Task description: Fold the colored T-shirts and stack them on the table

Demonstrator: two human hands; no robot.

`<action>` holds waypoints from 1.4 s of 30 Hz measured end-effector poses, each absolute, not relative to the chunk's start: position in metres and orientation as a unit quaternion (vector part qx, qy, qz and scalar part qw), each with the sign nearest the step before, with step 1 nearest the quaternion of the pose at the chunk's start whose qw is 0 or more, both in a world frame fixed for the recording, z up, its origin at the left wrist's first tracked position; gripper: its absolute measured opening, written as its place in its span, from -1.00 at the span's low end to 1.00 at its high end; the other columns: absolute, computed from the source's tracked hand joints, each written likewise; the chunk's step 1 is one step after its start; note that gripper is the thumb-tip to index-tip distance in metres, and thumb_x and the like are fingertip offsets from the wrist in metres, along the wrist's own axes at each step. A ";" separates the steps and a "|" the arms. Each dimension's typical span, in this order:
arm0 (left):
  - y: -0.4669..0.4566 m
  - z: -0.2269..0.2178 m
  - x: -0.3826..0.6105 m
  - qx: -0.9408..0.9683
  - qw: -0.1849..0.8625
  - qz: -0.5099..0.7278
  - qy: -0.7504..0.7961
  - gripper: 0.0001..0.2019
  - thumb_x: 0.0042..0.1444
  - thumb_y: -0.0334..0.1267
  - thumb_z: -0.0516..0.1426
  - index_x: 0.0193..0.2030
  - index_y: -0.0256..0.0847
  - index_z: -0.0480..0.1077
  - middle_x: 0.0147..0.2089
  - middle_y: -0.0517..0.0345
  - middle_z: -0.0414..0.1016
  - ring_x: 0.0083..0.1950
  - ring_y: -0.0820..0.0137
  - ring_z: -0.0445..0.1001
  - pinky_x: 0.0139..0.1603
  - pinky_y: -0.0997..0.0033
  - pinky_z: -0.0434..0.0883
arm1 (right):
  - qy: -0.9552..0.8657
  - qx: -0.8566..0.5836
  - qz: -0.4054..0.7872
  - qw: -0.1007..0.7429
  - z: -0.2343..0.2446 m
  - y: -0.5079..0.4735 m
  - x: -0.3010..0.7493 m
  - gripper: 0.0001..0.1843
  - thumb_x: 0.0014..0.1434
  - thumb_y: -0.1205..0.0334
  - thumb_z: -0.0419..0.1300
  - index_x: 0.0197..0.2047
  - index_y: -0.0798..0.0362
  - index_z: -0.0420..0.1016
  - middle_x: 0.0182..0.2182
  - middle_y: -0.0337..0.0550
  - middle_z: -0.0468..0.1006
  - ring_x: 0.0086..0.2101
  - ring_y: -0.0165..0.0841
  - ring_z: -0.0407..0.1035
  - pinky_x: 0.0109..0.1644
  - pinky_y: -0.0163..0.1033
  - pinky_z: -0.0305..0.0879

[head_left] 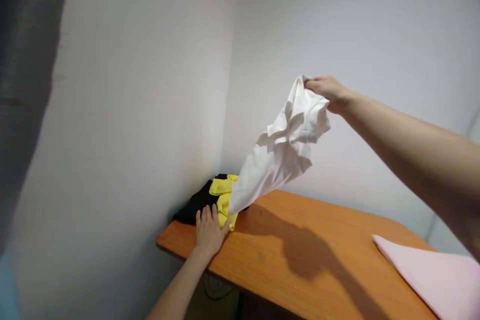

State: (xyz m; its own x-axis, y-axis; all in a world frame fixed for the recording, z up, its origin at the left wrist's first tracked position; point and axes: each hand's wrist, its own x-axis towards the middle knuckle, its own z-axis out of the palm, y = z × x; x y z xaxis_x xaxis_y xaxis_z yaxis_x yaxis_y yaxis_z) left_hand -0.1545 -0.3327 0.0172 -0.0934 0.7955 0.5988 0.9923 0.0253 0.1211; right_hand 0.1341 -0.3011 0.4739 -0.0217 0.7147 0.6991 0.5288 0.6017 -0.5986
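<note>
Right hand (325, 92) pinching a white shirt (288, 147) in open air, left hand (208, 232) spread near the edge of the orange tabletop (318, 225)

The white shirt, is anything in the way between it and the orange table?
Nothing visible is in the way. The white shirt hangs from the right hand above the orange wooden table, with only air beneath it.

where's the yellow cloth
In the head view, the yellow cloth lies on the black cloth at the table's far corner, just past the left hand.
</note>
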 end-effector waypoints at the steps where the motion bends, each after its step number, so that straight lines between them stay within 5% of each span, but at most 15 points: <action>1: -0.332 0.018 -0.154 -0.644 0.187 -0.270 -0.691 -0.33 0.27 0.05 -0.10 0.27 -0.57 0.20 0.27 -0.45 0.24 0.31 -0.03 0.22 0.36 -0.11 -0.04 | -0.713 -0.458 0.101 0.521 0.467 -0.314 0.151 -0.71 0.29 0.34 -0.01 -0.24 0.37 0.46 -0.48 -0.17 0.40 -0.57 -0.60 0.27 -0.40 -0.42 0.16; 4: -0.334 0.033 -0.140 -0.634 0.190 -0.350 -0.663 -0.43 0.31 -0.09 -0.16 0.31 -0.49 0.11 0.34 -0.37 0.15 0.37 -0.02 0.11 0.34 -0.22 -0.07 | -0.724 -0.516 0.137 0.436 0.440 -0.345 0.193 -0.80 0.24 0.33 0.09 -0.29 0.30 0.47 -0.51 -0.18 0.42 -0.58 -0.54 0.27 -0.44 -0.40 0.15; 7: -0.344 0.075 -0.105 -0.675 0.153 -0.472 -0.546 -0.50 0.35 -0.16 -0.19 0.36 -0.34 0.01 0.38 -0.21 0.09 0.41 0.13 0.03 0.37 -0.11 -0.03 | -0.785 -0.540 0.101 0.286 0.407 -0.360 0.216 -0.93 0.16 0.38 0.16 -0.34 0.17 0.46 -0.52 -0.23 0.43 -0.54 -0.47 0.27 -0.45 -0.39 0.15; 12: -0.365 0.163 -0.017 -0.763 -0.095 -0.554 -0.318 -0.54 0.32 -0.08 -0.05 0.28 -0.22 0.09 0.27 -0.11 0.25 0.29 0.27 0.24 0.29 0.15 0.22 | -0.899 -0.418 -0.108 0.076 0.339 -0.374 0.221 -0.75 0.01 0.58 0.14 -0.28 0.12 0.49 -0.38 -0.21 0.46 -0.36 -0.39 0.31 -0.26 -0.35 0.16; 15: -0.373 0.187 0.025 -0.793 -0.256 -0.498 -0.242 -0.60 0.23 -0.04 0.08 0.10 -0.22 0.26 0.02 -0.01 0.46 -0.07 0.35 0.49 -0.07 0.36 0.44 | -0.917 -0.321 -0.208 0.109 0.297 -0.391 0.219 -0.75 0.05 0.55 0.15 -0.26 0.07 0.51 -0.22 -0.13 0.44 -0.21 -0.33 0.30 -0.14 -0.29 0.15; 18: -0.376 0.184 0.046 -0.795 -0.290 -0.455 -0.277 -0.75 0.09 -0.11 0.18 -0.20 -0.24 0.38 -0.33 0.17 0.48 -0.39 0.46 0.44 -0.40 0.52 0.38 | -0.866 -0.366 -0.297 0.166 0.259 -0.413 0.223 -0.88 0.19 0.41 0.14 -0.22 0.08 0.48 -0.16 -0.03 0.43 -0.20 -0.28 0.30 -0.16 -0.25 0.12; 21: -0.378 0.168 0.050 -0.726 -0.395 -0.438 -0.354 -0.77 0.04 -0.10 0.17 -0.35 -0.26 0.37 -0.50 0.25 0.38 -0.53 0.51 0.34 -0.55 0.58 0.29 | -0.805 -0.507 -0.230 0.207 0.224 -0.428 0.233 -0.77 0.33 0.15 0.05 -0.23 0.10 0.44 -0.32 -0.05 0.47 -0.35 -0.32 0.32 -0.31 -0.28 0.08; 24: -0.382 0.156 0.051 -0.667 -0.499 -0.432 -0.344 -0.71 -0.01 -0.06 0.21 -0.36 -0.30 0.39 -0.50 0.27 0.36 -0.53 0.57 0.32 -0.50 0.61 0.31 | -0.771 -0.593 -0.028 0.232 0.193 -0.433 0.243 -0.47 0.32 -0.17 -0.04 -0.43 0.07 0.41 -0.52 -0.15 0.44 -0.48 -0.35 0.30 -0.41 -0.29 0.03; 28: -0.390 0.154 0.059 -0.662 -0.516 -0.435 -0.327 -0.73 -0.02 -0.10 0.22 -0.37 -0.32 0.40 -0.46 0.22 0.39 -0.48 0.57 0.35 -0.45 0.61 0.33 | -0.772 -0.554 0.124 0.285 0.168 -0.432 0.250 -0.57 0.18 -0.16 0.14 -0.42 0.06 0.40 -0.48 -0.21 0.47 -0.44 -0.35 0.32 -0.41 -0.32 0.07; 32: -0.395 0.157 0.068 -0.655 -0.514 -0.429 -0.351 -0.76 -0.03 -0.14 0.22 -0.45 -0.30 0.35 -0.53 0.29 0.31 -0.54 0.61 0.29 -0.50 0.63 0.32 | -0.780 -0.534 0.128 0.299 0.164 -0.434 0.255 -0.72 0.16 0.03 0.15 -0.42 0.07 0.39 -0.47 -0.20 0.48 -0.43 -0.36 0.32 -0.38 -0.32 0.08; 37: -0.397 0.152 0.077 -0.652 -0.509 -0.429 -0.364 -0.66 -0.04 -0.03 0.24 -0.50 -0.27 0.30 -0.59 0.31 0.29 -0.58 0.59 0.31 -0.55 0.61 0.32 | -0.791 -0.533 0.093 0.287 0.160 -0.440 0.260 -0.65 0.19 0.02 0.09 -0.50 0.07 0.37 -0.56 -0.22 0.42 -0.51 -0.38 0.25 -0.43 -0.30 -0.01; 42: -0.394 0.161 0.058 -0.639 -0.511 -0.448 -0.360 -0.71 -0.03 -0.06 0.24 -0.42 -0.27 0.36 -0.49 0.12 0.50 -0.50 0.45 0.49 -0.44 0.50 0.43 | -0.764 -0.548 0.085 0.328 0.175 -0.448 0.283 -0.61 0.18 0.03 0.01 -0.59 0.06 0.28 -0.62 -0.24 0.30 -0.52 -0.38 0.20 -0.42 -0.27 -0.02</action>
